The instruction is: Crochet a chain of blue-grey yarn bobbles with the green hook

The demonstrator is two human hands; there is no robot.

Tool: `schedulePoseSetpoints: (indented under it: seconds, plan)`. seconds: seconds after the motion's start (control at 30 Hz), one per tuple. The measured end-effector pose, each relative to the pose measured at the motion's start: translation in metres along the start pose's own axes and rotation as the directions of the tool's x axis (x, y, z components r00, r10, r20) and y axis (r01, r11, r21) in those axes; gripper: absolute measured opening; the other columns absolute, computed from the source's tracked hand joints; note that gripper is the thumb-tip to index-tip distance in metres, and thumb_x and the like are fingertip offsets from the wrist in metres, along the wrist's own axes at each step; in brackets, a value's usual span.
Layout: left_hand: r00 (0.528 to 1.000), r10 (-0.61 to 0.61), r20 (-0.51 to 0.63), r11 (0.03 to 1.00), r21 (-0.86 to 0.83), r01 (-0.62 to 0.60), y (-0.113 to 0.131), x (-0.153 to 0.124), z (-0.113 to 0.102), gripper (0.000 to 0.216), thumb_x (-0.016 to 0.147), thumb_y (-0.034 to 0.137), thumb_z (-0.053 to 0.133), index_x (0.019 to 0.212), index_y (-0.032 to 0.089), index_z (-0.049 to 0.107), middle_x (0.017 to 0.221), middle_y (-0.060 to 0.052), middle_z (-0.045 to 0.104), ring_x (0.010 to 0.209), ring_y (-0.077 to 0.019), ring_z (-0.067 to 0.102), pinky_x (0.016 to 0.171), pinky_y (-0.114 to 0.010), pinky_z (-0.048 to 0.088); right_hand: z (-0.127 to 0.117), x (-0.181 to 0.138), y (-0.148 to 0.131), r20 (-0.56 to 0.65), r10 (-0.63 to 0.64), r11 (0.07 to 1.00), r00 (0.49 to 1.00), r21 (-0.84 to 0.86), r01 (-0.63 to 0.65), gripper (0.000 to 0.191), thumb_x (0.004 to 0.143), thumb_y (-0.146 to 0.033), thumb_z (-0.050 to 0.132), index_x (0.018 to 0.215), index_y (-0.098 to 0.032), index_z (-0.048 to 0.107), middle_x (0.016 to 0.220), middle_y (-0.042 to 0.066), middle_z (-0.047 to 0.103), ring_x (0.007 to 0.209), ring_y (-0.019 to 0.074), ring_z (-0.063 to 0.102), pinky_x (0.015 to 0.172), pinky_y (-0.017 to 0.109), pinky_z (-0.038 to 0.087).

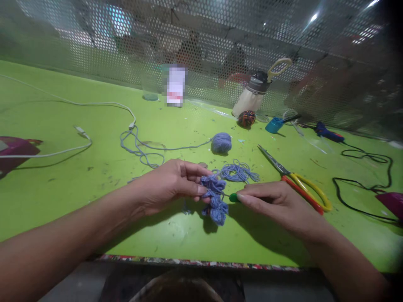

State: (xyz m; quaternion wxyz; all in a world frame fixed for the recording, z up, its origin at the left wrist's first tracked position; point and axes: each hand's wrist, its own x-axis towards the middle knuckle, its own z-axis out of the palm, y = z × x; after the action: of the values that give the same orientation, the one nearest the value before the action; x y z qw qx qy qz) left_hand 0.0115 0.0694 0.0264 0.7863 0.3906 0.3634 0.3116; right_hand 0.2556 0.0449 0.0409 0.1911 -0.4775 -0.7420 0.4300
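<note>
My left hand (171,184) pinches a small crocheted piece of blue-purple yarn (215,201) that hangs a little above the green table (94,184). My right hand (277,201) is closed around a crochet hook with a green handle (233,197), its tip in the yarn piece. Loose strands of the same yarn (237,172) lie just behind my hands. They lead to a small blue-purple yarn ball (221,142) farther back.
Scissors with yellow and red handles (296,180) lie right of my right hand. A white cable (78,134) crosses the left side and a black cord (362,184) loops at the right. A multicoloured yarn ball (246,118), a bottle (253,94) and a perforated metal screen (201,50) stand at the back.
</note>
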Motion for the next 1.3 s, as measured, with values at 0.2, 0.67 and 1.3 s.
schedulePoseSetpoints:
  seconds: [0.2,0.67,1.3]
  plan:
    - [1.000,0.004,-0.003,0.999,-0.036,-0.004,-0.001,0.002,0.000,0.023,0.066,0.000,0.073,0.087,0.008,0.070,0.079,-0.007,0.072,0.065,-0.0133,0.066,0.073,-0.027,0.051,0.006,0.001,0.001,0.044,0.049,0.989,0.998,0.136,-0.054,0.044,0.092,-0.045,0.054,0.058,-0.018,0.048,0.058,-0.003,0.035,0.055,0.0102,0.030,0.050,0.026,0.025]
    - [0.997,0.071,-0.011,0.995,-0.074,-0.072,-0.002,0.000,-0.001,0.027,0.067,0.006,0.076,0.094,0.010,0.072,0.076,-0.005,0.069,0.063,-0.0099,0.061,0.063,-0.021,0.045,0.022,-0.006,-0.016,-0.032,-0.129,0.987,0.991,-0.099,0.125,0.024,0.096,-0.028,0.049,0.088,-0.018,0.069,0.069,0.000,0.060,0.061,0.0127,0.053,0.057,0.025,0.042]
    - [1.000,-0.015,-0.016,0.999,-0.050,0.014,0.001,0.000,-0.003,0.018,0.068,0.008,0.077,0.085,0.008,0.070,0.076,-0.006,0.068,0.063,-0.0093,0.059,0.065,-0.022,0.044,0.006,-0.007,-0.017,-0.088,-0.063,0.997,0.994,-0.044,0.059,0.025,0.090,-0.036,0.061,0.076,-0.017,0.070,0.072,0.002,0.064,0.066,0.0130,0.057,0.061,0.026,0.041]
